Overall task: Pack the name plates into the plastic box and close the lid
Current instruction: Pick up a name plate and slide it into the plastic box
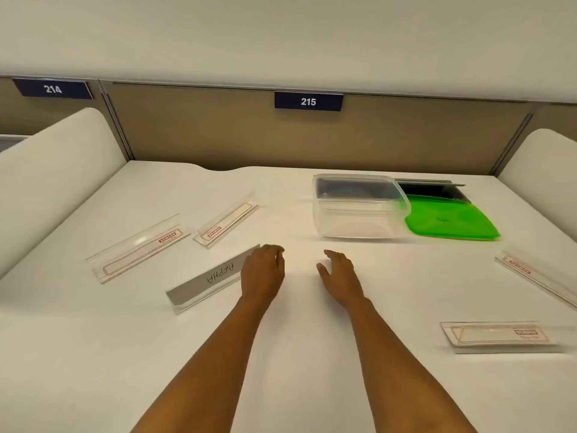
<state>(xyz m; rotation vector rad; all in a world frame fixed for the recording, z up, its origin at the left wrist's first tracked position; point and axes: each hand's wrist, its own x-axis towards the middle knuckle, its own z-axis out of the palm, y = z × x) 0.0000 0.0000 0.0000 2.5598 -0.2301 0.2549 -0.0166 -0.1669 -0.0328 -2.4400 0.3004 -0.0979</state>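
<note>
A clear plastic box (pixel 356 210) stands open at the back of the white desk, with its green lid (pixel 451 220) lying flat to its right. Several clear name plates lie around. One with a grey insert reading ALPHA (pixel 212 278) lies at centre left, and my left hand (pixel 262 273) hovers at its right end, fingers curled, holding nothing. Two others (pixel 137 248) (pixel 226 225) lie further left. Two more (pixel 499 335) (pixel 537 276) lie at the right. My right hand (pixel 340 275) hangs open over bare desk in front of the box.
A tan partition (pixel 218 132) with number signs 214 and 215 closes the back. White curved dividers (pixel 53 170) (pixel 543 160) flank the desk. A dark cable slot (pixel 434 190) sits behind the lid.
</note>
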